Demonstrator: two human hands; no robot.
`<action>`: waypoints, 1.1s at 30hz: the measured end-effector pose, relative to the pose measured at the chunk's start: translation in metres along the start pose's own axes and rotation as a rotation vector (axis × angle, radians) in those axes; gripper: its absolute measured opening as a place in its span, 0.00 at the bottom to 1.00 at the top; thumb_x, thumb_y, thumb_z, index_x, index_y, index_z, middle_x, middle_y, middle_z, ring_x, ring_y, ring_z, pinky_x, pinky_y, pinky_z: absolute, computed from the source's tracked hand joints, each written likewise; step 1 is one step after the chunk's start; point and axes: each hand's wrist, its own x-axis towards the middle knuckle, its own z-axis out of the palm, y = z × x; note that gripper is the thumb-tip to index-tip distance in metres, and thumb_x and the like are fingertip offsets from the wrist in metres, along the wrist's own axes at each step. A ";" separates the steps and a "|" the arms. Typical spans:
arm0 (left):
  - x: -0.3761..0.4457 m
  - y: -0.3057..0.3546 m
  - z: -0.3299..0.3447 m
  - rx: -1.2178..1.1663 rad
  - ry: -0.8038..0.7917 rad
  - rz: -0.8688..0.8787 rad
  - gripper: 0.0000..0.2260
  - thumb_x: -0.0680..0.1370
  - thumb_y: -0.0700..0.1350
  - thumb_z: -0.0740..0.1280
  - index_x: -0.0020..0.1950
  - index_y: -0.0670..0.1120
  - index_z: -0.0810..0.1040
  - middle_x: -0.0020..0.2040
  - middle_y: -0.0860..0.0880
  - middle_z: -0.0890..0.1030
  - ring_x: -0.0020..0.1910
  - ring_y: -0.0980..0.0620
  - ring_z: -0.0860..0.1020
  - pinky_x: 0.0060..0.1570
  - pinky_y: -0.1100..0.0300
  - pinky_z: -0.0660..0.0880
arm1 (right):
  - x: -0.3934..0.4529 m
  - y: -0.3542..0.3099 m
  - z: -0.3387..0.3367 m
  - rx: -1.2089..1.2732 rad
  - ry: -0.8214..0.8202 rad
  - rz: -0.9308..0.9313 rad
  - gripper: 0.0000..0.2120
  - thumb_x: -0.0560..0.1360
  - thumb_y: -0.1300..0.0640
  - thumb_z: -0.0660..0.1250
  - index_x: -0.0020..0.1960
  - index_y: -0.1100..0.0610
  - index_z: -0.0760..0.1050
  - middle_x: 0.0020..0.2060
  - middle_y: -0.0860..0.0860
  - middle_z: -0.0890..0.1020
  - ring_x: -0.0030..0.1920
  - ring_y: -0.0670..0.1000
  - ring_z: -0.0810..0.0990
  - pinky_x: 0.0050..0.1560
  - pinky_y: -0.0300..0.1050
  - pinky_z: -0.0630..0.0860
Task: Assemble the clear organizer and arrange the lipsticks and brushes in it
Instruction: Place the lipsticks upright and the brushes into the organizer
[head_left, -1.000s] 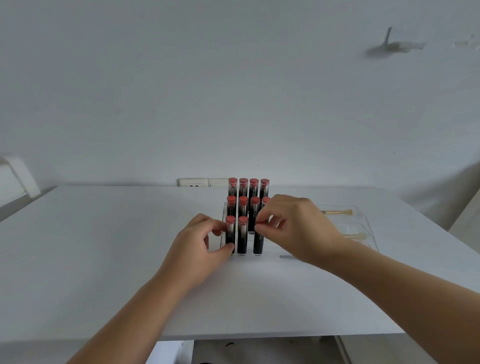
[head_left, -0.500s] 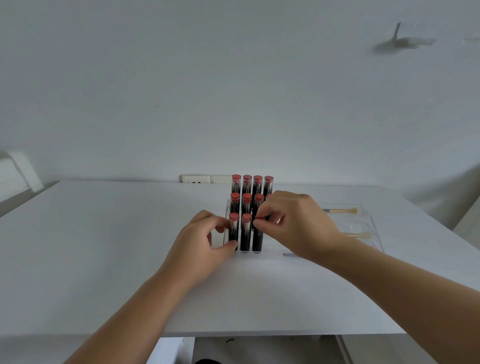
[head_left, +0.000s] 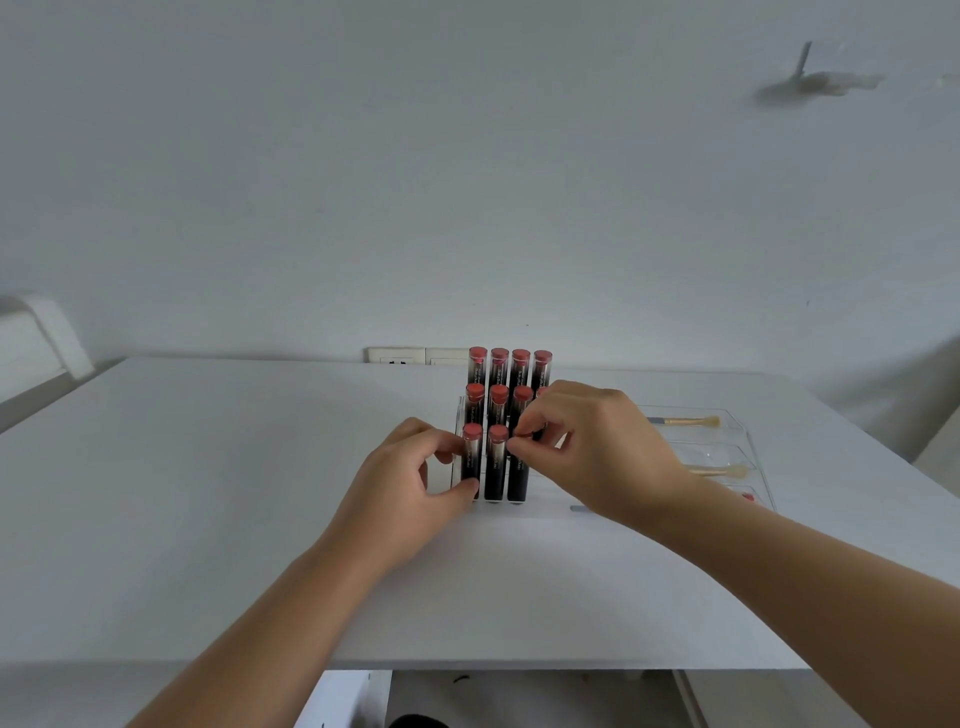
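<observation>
White table (head_left: 208, 493) carries the clear organizer (head_left: 459, 415). My left hand (head_left: 410, 483) grips its front-left lipstick (head_left: 471, 462). My right hand (head_left: 597, 447) pinches the third front lipstick (head_left: 518, 478).

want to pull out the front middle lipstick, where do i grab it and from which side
Pinch the front middle lipstick at its red cap, coming straight down from above. It stands upright in the clear organizer with lipsticks close on both sides, so only the top seems free.

1. A plain white wall (head_left: 467, 182) fills the upper view, evenly lit.
2. A white bench (head_left: 208, 493) stands against it.
3. A white wall socket (head_left: 415, 356) sits just above the bench's far edge.
4. A smudged mark with a small peg (head_left: 810, 78) shows upper right.
5. Part of a white chair (head_left: 36, 332) shows at left.
</observation>
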 end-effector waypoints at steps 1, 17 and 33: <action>0.000 0.000 0.000 -0.001 0.001 0.000 0.16 0.71 0.44 0.78 0.46 0.62 0.75 0.45 0.59 0.75 0.34 0.57 0.73 0.35 0.71 0.68 | 0.000 0.000 0.000 -0.005 -0.003 0.001 0.04 0.74 0.58 0.74 0.42 0.57 0.82 0.38 0.49 0.81 0.36 0.50 0.81 0.39 0.52 0.78; -0.001 -0.001 0.000 -0.033 0.009 0.014 0.20 0.71 0.43 0.79 0.44 0.66 0.73 0.44 0.58 0.75 0.33 0.57 0.71 0.34 0.70 0.68 | -0.003 0.011 -0.032 -0.083 0.008 0.013 0.06 0.74 0.47 0.70 0.40 0.48 0.81 0.38 0.42 0.80 0.36 0.45 0.79 0.37 0.49 0.78; -0.003 0.003 -0.002 -0.007 0.007 0.054 0.20 0.71 0.41 0.79 0.43 0.64 0.73 0.42 0.68 0.73 0.32 0.58 0.71 0.32 0.72 0.66 | -0.015 0.068 -0.089 -0.611 -0.942 0.096 0.14 0.82 0.48 0.59 0.62 0.33 0.77 0.49 0.38 0.78 0.56 0.45 0.75 0.47 0.40 0.68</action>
